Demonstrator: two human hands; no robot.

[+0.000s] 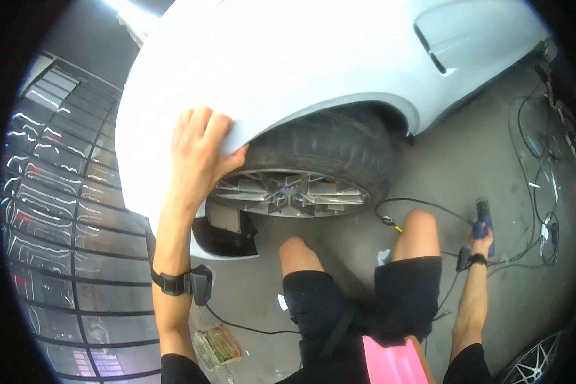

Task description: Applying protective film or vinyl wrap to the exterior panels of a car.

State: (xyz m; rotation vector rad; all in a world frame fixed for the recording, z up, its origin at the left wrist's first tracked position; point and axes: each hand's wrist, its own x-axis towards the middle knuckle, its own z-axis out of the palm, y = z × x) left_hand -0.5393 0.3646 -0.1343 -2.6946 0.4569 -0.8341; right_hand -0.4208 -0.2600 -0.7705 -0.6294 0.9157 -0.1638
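Note:
In front of me is the white fender (288, 62) of a car, curving over a black tyre (317, 144) with a multi-spoke alloy wheel (293, 194). My left hand (199, 144) grips the wheel-arch lip, fingers on the outer panel and thumb at the edge. Low at my right side, my right hand (481, 241) holds a blue hand-held power tool (483, 225) with a dark tubular nose pointing away from me. Each wrist wears a black strap; a small dark box (202, 284) with a cable is on the left one.
Black cables (533, 230) lie looped on the grey floor at right, and one cable (427, 201) runs past my knee. A clear plastic box (218, 343) sits at lower left. Pink padding (393, 360) is near my lap. Another wheel (533, 360) shows at lower right; a black-framed glazed wall (77, 230) stands left.

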